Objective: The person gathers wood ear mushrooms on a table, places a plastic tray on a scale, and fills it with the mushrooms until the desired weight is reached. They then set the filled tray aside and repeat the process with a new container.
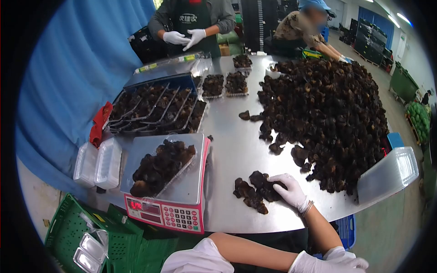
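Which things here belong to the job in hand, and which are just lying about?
Seemingly in the job:
right hand, touching loose dark pieces
large dark heap
scale, bearing a filled tray
stacked clear trays

Probably just lying about:
red cloth
green wheeled bin
green net sack

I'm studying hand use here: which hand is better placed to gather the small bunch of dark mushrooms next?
Right, I'd judge. The right hand is at the small bunch, fingers on its edge, while the left hand is nearer the body, away from it.
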